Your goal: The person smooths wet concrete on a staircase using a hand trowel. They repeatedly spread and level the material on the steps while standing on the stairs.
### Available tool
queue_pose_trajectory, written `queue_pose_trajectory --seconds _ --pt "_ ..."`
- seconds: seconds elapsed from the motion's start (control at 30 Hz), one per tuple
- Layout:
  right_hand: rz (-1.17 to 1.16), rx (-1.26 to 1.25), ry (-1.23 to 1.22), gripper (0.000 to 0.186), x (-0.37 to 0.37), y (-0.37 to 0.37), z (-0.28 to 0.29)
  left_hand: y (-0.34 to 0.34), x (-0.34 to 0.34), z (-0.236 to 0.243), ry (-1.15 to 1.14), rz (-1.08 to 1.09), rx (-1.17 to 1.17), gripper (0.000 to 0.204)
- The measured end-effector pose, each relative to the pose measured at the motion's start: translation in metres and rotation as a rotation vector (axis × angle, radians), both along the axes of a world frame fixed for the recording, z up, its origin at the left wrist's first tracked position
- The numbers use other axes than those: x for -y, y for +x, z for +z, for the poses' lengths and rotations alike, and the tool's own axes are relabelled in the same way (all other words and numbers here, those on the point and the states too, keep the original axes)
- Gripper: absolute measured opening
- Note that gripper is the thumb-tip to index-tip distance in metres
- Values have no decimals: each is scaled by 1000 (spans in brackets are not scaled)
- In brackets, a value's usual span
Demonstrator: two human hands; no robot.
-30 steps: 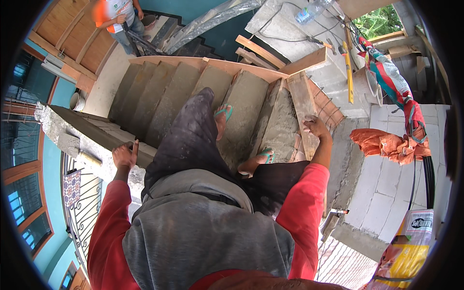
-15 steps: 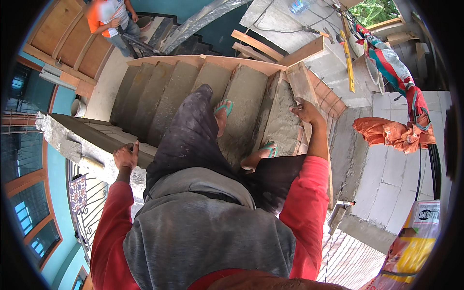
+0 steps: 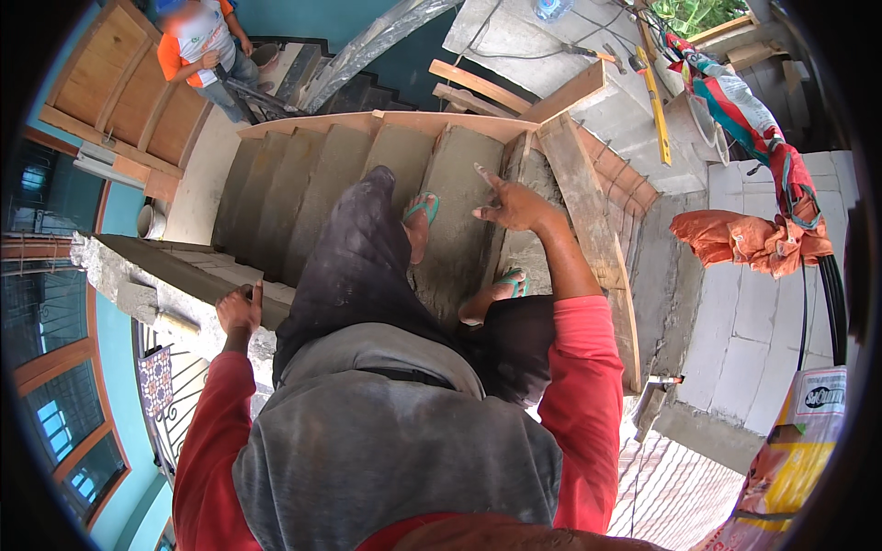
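Observation:
My left hand [image 3: 239,309] rests on the rough edge of a low wall [image 3: 197,275] left of the stairs, thumb pointing forward and the other fingers curled against the wall. My right hand [image 3: 514,204] is held over the grey concrete steps [image 3: 459,193], index finger stretched out, fingers apart, with nothing in it. My feet in green flip-flops [image 3: 425,209] stand on different steps. A trowel [image 3: 138,300] with a wooden handle lies on the low wall, beyond my left hand.
Wooden boards [image 3: 581,193] edge the steps on the right. A yellow spirit level [image 3: 654,106] leans by a grey block, with a hammer [image 3: 614,58] nearby. Orange sacking [image 3: 735,241] hangs on the right. Another person [image 3: 207,55] stands beyond the stairs at upper left.
My right hand has lifted from the board at the right and swung left over the steps, its index finger now stretched out. My left hand stays on the wall.

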State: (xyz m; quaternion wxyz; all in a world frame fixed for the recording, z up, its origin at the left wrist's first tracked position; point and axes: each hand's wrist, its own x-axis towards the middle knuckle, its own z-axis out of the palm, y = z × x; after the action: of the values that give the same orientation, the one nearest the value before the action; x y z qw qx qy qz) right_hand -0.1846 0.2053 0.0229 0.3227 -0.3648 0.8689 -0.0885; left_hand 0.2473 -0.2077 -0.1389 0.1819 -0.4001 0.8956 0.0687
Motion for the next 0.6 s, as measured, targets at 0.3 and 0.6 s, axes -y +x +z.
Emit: queue_pose_trajectory --seconds 0.3,0.6 --pt "13 -14 -109 106 27 16 3 -4 -4 8 -12 -10 -1 62" --pt "-20 -67 -227 98 35 20 5 -3 -3 7 -6 -13 9 61"
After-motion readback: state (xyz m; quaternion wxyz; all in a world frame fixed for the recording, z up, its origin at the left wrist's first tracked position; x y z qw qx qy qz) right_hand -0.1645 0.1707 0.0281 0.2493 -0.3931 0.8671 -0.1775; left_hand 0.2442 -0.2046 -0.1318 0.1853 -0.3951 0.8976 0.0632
